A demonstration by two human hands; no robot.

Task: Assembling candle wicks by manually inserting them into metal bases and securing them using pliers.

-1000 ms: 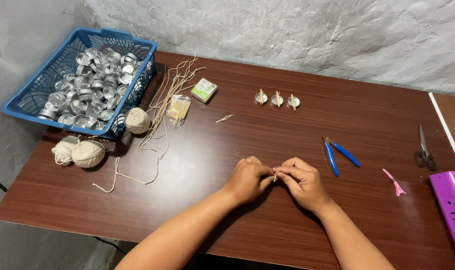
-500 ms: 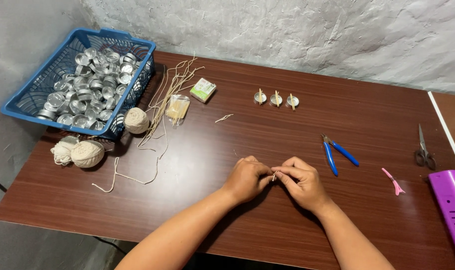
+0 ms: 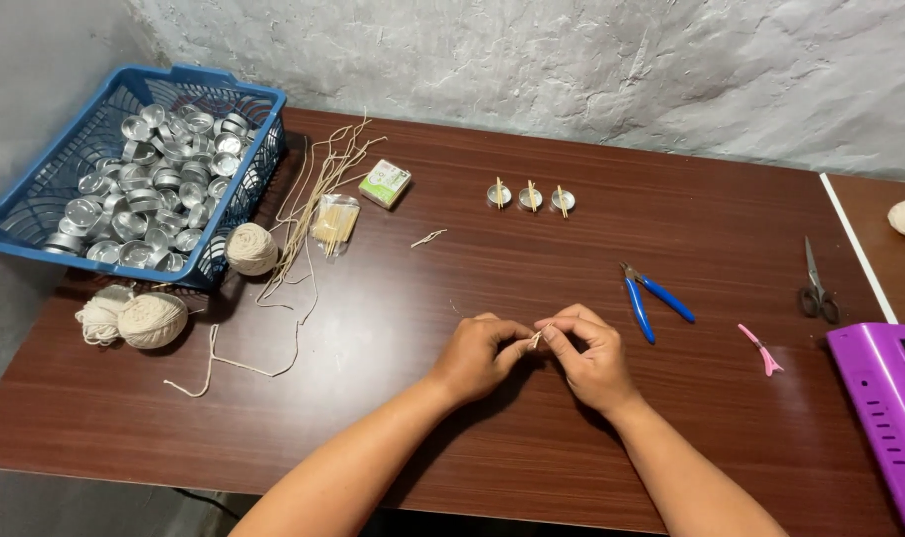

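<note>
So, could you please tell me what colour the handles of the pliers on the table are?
Blue; the metal pliers with blue handles show in the head view.

Bare tabletop [image 3: 452,438] lay open all around the left hand [image 3: 477,356] and right hand [image 3: 586,356], which met near the table's front middle. Blue-handled pliers [image 3: 653,298] lay just right of the right hand, a pink clip [image 3: 760,348] farther right, scissors [image 3: 816,288] beyond. A purple case [image 3: 885,418] blocked the right front corner. Leftward, loose string [image 3: 244,363], twine balls [image 3: 139,318] and a blue basket [image 3: 35,214] crowded the edge. Three small cups [image 3: 530,197] stood well ahead, with open wood between.
</note>
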